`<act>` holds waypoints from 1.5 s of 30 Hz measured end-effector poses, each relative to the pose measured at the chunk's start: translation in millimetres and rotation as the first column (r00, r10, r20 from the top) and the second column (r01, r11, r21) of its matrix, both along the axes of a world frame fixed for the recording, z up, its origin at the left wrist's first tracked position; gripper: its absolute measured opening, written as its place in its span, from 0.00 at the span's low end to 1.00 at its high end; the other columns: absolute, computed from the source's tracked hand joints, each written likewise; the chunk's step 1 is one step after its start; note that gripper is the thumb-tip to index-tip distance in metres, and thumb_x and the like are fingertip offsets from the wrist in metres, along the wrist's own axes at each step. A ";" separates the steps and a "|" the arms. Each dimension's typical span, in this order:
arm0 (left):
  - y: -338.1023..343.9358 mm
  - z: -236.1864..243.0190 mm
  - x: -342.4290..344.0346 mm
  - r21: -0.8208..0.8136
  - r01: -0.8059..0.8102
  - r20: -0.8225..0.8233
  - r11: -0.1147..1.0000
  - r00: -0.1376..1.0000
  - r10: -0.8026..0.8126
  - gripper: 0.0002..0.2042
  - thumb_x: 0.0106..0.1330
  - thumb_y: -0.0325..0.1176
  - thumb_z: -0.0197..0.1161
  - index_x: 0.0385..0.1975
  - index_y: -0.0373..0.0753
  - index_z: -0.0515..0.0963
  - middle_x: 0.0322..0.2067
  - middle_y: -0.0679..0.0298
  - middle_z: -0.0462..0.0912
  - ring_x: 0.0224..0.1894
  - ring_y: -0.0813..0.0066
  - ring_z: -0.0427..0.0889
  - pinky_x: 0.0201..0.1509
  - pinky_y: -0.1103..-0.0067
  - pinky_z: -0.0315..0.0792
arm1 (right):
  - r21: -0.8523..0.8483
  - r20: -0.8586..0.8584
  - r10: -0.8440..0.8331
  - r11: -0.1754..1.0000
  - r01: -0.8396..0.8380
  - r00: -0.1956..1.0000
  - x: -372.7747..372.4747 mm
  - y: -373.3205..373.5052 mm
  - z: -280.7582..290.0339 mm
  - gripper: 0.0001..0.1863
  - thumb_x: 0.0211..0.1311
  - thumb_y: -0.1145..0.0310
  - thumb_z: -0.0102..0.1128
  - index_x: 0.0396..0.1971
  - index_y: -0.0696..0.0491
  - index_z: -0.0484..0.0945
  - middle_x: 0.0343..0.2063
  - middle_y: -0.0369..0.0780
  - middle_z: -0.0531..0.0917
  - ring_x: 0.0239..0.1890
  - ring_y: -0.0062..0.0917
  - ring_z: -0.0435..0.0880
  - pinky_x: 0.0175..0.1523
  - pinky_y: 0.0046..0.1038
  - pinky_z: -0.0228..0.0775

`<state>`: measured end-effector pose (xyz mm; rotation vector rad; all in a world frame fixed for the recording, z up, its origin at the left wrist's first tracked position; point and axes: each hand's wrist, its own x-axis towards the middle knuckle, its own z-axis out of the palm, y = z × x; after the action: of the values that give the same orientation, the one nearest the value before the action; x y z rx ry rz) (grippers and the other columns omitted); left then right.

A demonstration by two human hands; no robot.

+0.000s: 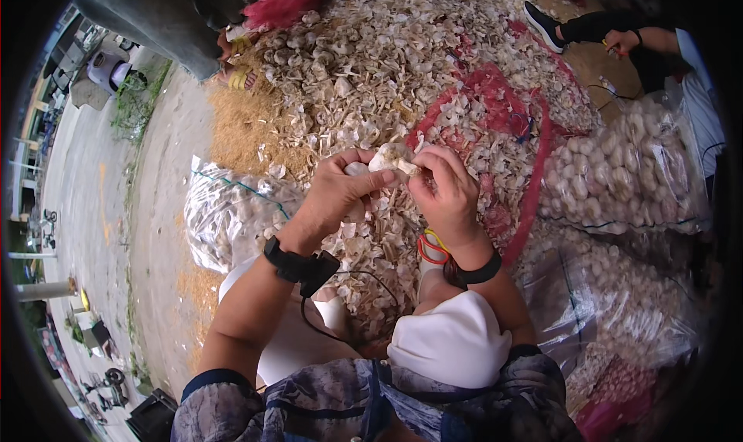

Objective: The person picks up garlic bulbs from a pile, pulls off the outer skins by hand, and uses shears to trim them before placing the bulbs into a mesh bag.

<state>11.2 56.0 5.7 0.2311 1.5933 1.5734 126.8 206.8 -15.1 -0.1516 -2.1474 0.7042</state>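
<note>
In front of me, both hands hold a whitish garlic bulb above the heap of dry skins. My left hand is closed around its left side, thumb stretched along the near side; a second pale piece shows among those fingers. Against the bulb's stem end, the fingertips of my right hand are pinched. Orange and yellow loop handles, which look like scissors, show just below my right wrist. A white cloth covers my knee.
Garlic skins cover the ground ahead. A clear bag stands left; another bag full of garlic stands right. Red mesh netting lies across the skins. A co-worker's hand is at far right; another person's foot is at upper left.
</note>
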 end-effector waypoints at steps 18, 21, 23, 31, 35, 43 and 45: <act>-3.4 1.4 -1.2 0.099 0.187 0.125 0.977 0.972 -0.199 0.12 0.59 0.31 0.71 0.39 0.36 0.77 0.23 0.68 0.80 0.21 0.84 0.78 0.21 0.88 0.71 | -0.836 0.066 0.489 0.502 -0.219 0.870 12.0 16.5 7.6 0.13 0.61 0.76 0.64 0.45 0.59 0.81 0.35 0.37 0.84 0.35 0.14 0.82 0.39 0.17 0.77; -5.8 2.3 -4.5 0.107 0.229 0.123 0.968 0.963 -0.241 0.14 0.59 0.30 0.71 0.41 0.35 0.77 0.24 0.68 0.81 0.22 0.84 0.79 0.21 0.88 0.72 | -0.781 0.054 0.386 0.591 -0.201 0.921 12.5 18.4 -0.4 0.08 0.62 0.76 0.63 0.39 0.61 0.83 0.29 0.36 0.85 0.28 0.14 0.82 0.33 0.17 0.75; -7.3 5.8 -6.6 0.137 0.275 0.094 0.952 0.953 -0.289 0.15 0.59 0.30 0.71 0.44 0.34 0.77 0.25 0.68 0.82 0.23 0.84 0.80 0.22 0.88 0.73 | -0.783 0.084 0.364 0.599 -0.164 0.928 13.1 19.5 -2.3 0.07 0.62 0.76 0.63 0.39 0.61 0.83 0.29 0.37 0.85 0.28 0.13 0.82 0.31 0.18 0.74; -12.9 7.1 -14.9 0.162 0.324 0.126 0.932 0.930 -0.346 0.17 0.59 0.29 0.71 0.47 0.34 0.76 0.26 0.67 0.82 0.23 0.84 0.80 0.23 0.88 0.73 | -0.645 0.180 0.243 0.761 -0.072 0.953 9.7 20.6 -3.5 0.12 0.67 0.74 0.58 0.49 0.59 0.76 0.36 0.39 0.82 0.33 0.14 0.82 0.33 0.18 0.76; -6.3 8.9 -11.6 0.036 0.217 0.105 0.975 0.970 -0.220 0.19 0.59 0.31 0.72 0.48 0.34 0.74 0.27 0.69 0.81 0.24 0.84 0.80 0.22 0.87 0.72 | -0.960 -0.051 0.682 0.169 -0.225 0.730 11.2 15.0 -2.3 0.22 0.68 0.72 0.56 0.60 0.58 0.65 0.45 0.41 0.80 0.42 0.19 0.82 0.42 0.20 0.80; 1.3 -5.6 7.4 0.173 0.029 0.049 0.984 0.998 -0.038 0.25 0.58 0.30 0.73 0.53 0.34 0.71 0.27 0.68 0.80 0.22 0.83 0.78 0.20 0.87 0.72 | -0.898 -0.058 0.358 0.389 -0.205 0.932 3.5 -6.7 2.8 0.14 0.62 0.75 0.62 0.47 0.62 0.75 0.38 0.42 0.83 0.36 0.19 0.85 0.37 0.22 0.82; -0.3 -6.8 6.4 0.167 0.034 0.032 0.985 0.999 -0.039 0.26 0.57 0.30 0.73 0.54 0.34 0.71 0.26 0.68 0.80 0.21 0.84 0.78 0.20 0.87 0.72 | -0.757 0.048 0.301 0.633 -0.162 0.952 5.9 -4.4 5.9 0.12 0.60 0.75 0.63 0.43 0.62 0.77 0.37 0.43 0.84 0.35 0.20 0.86 0.37 0.24 0.82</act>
<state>17.6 55.7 -1.1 0.3196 1.4243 1.6744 132.7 202.4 -9.2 -0.3862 -1.9110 1.7813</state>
